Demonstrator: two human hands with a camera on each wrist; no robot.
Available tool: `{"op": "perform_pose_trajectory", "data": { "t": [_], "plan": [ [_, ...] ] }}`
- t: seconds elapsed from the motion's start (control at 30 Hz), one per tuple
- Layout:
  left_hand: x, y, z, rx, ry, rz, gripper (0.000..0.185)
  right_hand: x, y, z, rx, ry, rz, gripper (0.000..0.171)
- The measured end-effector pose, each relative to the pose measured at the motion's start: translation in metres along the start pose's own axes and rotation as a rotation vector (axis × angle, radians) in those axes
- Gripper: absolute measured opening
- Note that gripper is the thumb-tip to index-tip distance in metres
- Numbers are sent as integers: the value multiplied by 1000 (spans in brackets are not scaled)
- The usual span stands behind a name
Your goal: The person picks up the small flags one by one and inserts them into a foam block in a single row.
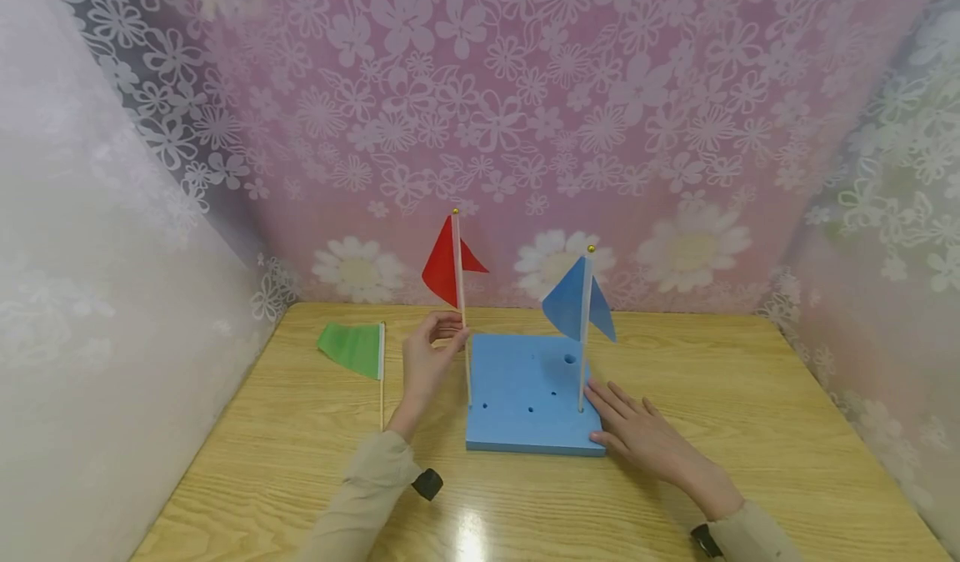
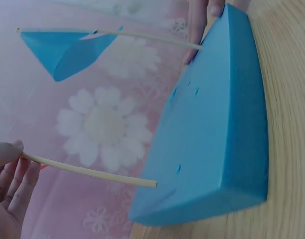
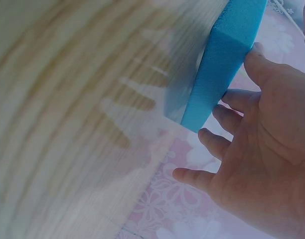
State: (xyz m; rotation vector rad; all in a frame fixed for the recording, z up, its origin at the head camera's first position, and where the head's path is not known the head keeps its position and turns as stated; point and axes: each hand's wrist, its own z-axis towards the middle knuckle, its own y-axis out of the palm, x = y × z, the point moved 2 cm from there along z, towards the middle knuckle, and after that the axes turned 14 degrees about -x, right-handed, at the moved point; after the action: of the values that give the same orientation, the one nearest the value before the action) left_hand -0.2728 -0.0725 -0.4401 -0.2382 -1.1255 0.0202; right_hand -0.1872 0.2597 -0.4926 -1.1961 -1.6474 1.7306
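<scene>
Two pale sleeves (image 1: 363, 495) reach in from the near edge, a black band (image 1: 427, 484) at each wrist. The right hand (image 1: 648, 441) lies low and angled inward, palm down, fingers extended and a little spread. It grips nothing; the thumb and some fingertips touch the right side of the block (image 1: 510, 370), while the little finger stands off it.

The block lies flat on the counter (image 1: 750, 420), between the hands, with small holes in its top. The left hand (image 1: 431, 353) is raised at the block's left side, its wrist bent up from the forearm — thumb and fingertips pinch the stick of the red flag (image 1: 442, 266) partway down. That flag is nearly upright, and its blunt lower end shows whole in the left wrist view, outside the hole beside it.

The blue flag (image 1: 566, 299) stands in the block, near the right hand's fingertips. Left of the left hand, the green flag (image 1: 352, 349) lies on the counter. Behind everything hangs a flowered pink backdrop (image 1: 525, 87).
</scene>
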Motion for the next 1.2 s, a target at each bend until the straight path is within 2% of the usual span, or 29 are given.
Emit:
{"op": "perform_pose_trajectory", "data": {
  "t": [0.2, 0.37, 0.6, 0.87, 1.2],
  "plan": [
    [6, 24, 5, -21, -4, -43, 27, -1, -1, -1, -41, 31, 8, 67],
    [11, 43, 8, -36, -10, -28, 28, -2, 0, 0, -48, 31, 4, 66],
    [12, 66, 9, -56, 55, -46, 28, -2, -2, 1, -32, 26, -9, 65],
    [10, 80, 6, -93, 95, -65, 25, 0, 1, 1, -11, 13, 5, 66],
    [7, 85, 1, -110, 79, -79, 23, -4, -3, 0, -16, 20, -11, 64]
  ]
}}
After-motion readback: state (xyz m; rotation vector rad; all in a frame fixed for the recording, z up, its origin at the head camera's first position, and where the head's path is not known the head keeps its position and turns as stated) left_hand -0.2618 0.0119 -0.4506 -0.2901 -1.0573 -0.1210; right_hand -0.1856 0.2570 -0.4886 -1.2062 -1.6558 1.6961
